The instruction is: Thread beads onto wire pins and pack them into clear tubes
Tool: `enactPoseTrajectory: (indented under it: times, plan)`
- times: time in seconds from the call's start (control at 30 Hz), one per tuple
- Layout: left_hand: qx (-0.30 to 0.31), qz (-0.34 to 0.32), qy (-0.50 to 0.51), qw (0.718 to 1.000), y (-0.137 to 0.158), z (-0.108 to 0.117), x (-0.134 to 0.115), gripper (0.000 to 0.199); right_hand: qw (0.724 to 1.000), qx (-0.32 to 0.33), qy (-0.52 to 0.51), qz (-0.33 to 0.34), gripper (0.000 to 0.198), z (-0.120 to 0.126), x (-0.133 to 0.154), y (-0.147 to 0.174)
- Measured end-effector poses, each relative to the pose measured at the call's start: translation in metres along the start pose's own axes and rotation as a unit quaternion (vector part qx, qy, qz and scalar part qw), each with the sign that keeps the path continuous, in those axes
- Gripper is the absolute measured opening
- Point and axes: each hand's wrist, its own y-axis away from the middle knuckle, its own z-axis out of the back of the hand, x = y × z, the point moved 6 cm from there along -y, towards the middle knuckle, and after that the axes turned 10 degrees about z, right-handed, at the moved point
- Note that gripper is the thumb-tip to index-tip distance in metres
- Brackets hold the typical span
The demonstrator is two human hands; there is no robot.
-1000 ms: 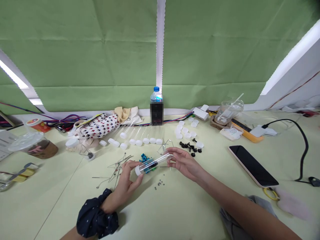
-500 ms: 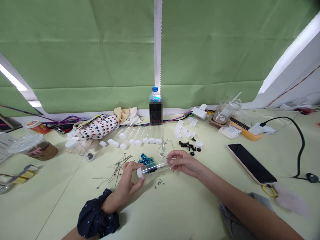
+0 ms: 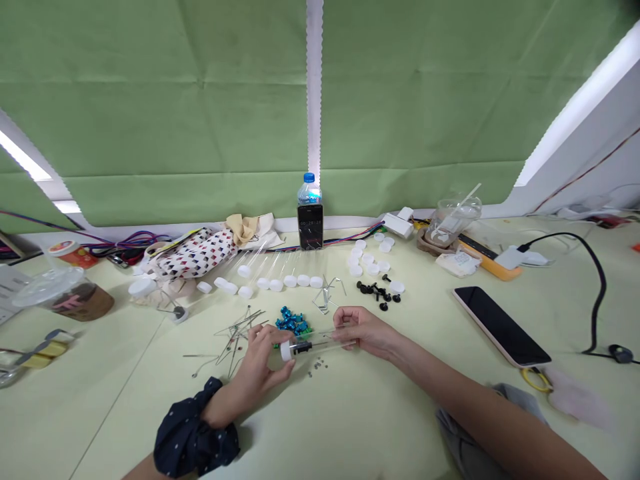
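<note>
Your left hand (image 3: pixel 257 360) has its grip on the white cap (image 3: pixel 286 350) of a clear tube (image 3: pixel 323 342); your right hand (image 3: pixel 367 331) has its grip on the other end. Tube is mid-tabletop (image 3: pixel 370 420), on the near-edge side of the blue fittings (image 3: pixel 287 320). Done, it seems: left end capped, black piece (image 3: pixel 301 347) inside by the cap. Right end: fingers hide it, can't tell if capped. Toward the far edge, a row of capped tubes (image 3: pixel 276 285). Left over: loose white caps (image 3: pixel 355 271), black screws (image 3: pixel 389 297) and blue fittings, all out of your grip.
</note>
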Motion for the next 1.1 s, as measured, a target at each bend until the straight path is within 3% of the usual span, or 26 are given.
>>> enactPoseTrajectory:
  times: [0.2,0.33,0.47,0.53,0.6,0.73,0.9,1.1]
  plan:
    - [0.002,0.008,0.012,1.000,0.000,0.000,0.000,0.029,0.999,-0.013,0.024,0.029,0.036,-0.001,-0.002,0.000]
    - [0.011,0.053,0.017,0.998,0.001,-0.002,0.009,0.028,0.999,-0.024,0.019,0.039,0.033,0.002,0.003,-0.002]
    - [-0.043,0.128,0.048,0.990,0.002,0.001,0.026,0.026,0.993,-0.073,0.037,0.085,0.028,0.012,0.015,-0.005]
    - [-0.071,0.156,0.056,0.984,0.002,0.003,0.032,0.025,0.982,-0.095,0.124,0.104,0.025,0.018,0.018,-0.004]
    - [-0.083,0.174,0.052,0.980,0.002,0.004,0.035,0.024,0.949,-0.089,0.274,0.132,0.019,0.018,0.019,-0.003]
    - [-0.084,0.177,0.038,0.980,0.001,0.004,0.035,0.023,0.831,-0.053,0.529,0.161,0.006,0.009,0.011,0.001]
    - [-0.081,0.177,0.029,0.980,0.000,0.005,0.033,0.023,0.758,-0.020,0.636,0.141,0.009,-0.001,-0.001,0.001]
    - [-0.079,0.170,0.025,0.982,0.000,0.005,0.030,0.022,0.662,0.017,0.731,0.166,0.018,-0.012,-0.009,0.003]
